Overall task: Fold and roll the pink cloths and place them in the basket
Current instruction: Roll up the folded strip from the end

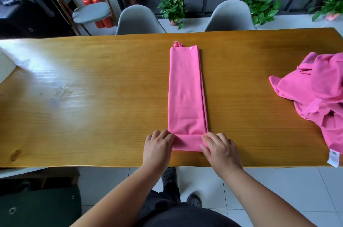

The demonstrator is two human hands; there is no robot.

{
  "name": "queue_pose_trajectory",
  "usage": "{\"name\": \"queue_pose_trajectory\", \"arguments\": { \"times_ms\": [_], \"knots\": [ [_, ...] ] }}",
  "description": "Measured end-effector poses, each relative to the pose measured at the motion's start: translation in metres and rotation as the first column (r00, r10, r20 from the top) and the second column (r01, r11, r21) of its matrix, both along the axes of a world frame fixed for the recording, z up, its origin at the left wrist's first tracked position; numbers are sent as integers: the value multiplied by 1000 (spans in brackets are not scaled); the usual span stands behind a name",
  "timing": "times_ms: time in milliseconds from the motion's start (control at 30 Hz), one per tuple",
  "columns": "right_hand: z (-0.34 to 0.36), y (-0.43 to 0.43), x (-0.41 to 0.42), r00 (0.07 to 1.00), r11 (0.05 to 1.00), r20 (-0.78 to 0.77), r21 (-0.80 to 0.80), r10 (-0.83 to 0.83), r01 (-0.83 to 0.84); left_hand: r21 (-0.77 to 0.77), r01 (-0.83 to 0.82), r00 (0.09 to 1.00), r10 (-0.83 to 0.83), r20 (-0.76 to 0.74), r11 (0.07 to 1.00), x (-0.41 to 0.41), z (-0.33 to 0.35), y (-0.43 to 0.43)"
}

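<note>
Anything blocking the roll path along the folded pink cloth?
Nothing visible. The left hand and right hand grip the near end of the folded cloth; the strip ahead lies bare. The crumpled pile sits apart, to the right.

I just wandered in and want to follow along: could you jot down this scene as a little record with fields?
Surface: wooden table
Cloth in work: pink cloth strip, folded long and narrow, near end rolled
Left hand: grips the roll's left end
Right hand: grips the roll's right end
Waiting: crumpled pink cloths, far right
Stage: rolling just begun
</note>
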State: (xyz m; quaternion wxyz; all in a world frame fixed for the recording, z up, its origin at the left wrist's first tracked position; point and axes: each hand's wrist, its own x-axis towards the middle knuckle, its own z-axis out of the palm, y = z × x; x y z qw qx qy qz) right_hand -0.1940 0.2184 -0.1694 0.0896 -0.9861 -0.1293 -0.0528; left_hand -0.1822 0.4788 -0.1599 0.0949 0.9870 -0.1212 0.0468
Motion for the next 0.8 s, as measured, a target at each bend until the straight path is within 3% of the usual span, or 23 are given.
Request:
{"name": "queue_pose_trajectory", "arguments": {
  "times_ms": [167, 300, 467, 600, 800],
  "knots": [
    [-5, -5, -7, 993, 1000, -115, -1, 16, -16, -33, 106, 992, -108, -70, 994, -9, 0, 13],
    [-3, -6, -3, 981, 974, -184, 202, -66, 104, -159, 19, 988, -43, -148, 987, -7, -2, 18],
    [16, -5, 1, 921, 868, -351, 389, -170, 308, -323, -175, 967, 102, -232, 930, -13, 7, 12],
    [19, -2, 8, 862, 836, -454, 365, -224, 409, -385, -257, 942, 142, -303, 886, -5, 6, 6],
    [15, 0, 12, 873, 885, -430, 280, -231, 372, -252, -359, 867, 222, -446, 898, 6, -4, 3]
  ]
}}
